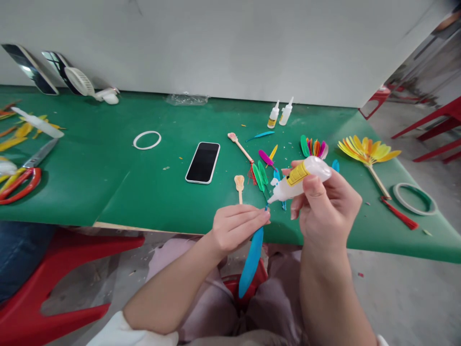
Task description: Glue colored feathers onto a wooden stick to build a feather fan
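My left hand pinches a blue feather near its quill end, with the vane hanging down over my lap. My right hand grips a small glue bottle with a yellow label. Its nozzle points down-left at the feather's tip, close to my left fingertips. Both hands hover just in front of the near edge of the green table.
On the table lie a black phone, two wooden sticks, loose coloured feathers, a feather cluster, a yellow feather fan, two glue bottles, white rings, red scissors. Red chairs stand left and right.
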`<move>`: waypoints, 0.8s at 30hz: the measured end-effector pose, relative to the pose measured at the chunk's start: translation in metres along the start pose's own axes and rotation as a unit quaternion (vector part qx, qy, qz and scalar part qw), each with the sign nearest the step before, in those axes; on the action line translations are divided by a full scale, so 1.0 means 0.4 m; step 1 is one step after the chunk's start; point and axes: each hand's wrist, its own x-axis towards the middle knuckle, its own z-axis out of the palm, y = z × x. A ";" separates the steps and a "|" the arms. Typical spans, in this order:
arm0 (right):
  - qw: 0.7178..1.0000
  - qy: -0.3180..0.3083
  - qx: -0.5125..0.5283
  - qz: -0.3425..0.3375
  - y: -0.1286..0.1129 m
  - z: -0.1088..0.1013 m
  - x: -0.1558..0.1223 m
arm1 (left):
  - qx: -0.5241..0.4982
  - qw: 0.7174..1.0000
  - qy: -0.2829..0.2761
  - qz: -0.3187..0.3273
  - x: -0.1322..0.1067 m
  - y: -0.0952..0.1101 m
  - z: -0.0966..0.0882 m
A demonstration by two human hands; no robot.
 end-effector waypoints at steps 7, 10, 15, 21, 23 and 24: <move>1.000 0.004 0.003 -0.020 0.007 -0.002 0.003 | -0.009 1.000 -0.003 -0.002 -0.001 0.000 0.000; 1.000 0.008 0.003 -0.024 0.010 -0.002 0.005 | -0.009 1.000 -0.003 -0.007 -0.002 0.001 0.001; 1.000 0.003 -0.010 -0.024 0.010 -0.001 0.004 | 0.000 1.000 -0.003 -0.006 -0.001 -0.001 0.002; 1.000 -0.005 0.000 -0.019 0.007 -0.002 0.004 | -0.001 1.000 0.005 -0.004 0.002 -0.002 0.002; 1.000 -0.005 -0.003 -0.015 0.006 -0.002 0.003 | -0.003 1.000 0.004 -0.003 0.002 -0.002 0.001; 1.000 -0.005 -0.006 -0.014 0.005 -0.002 0.002 | -0.004 1.000 0.001 -0.002 0.002 -0.002 0.001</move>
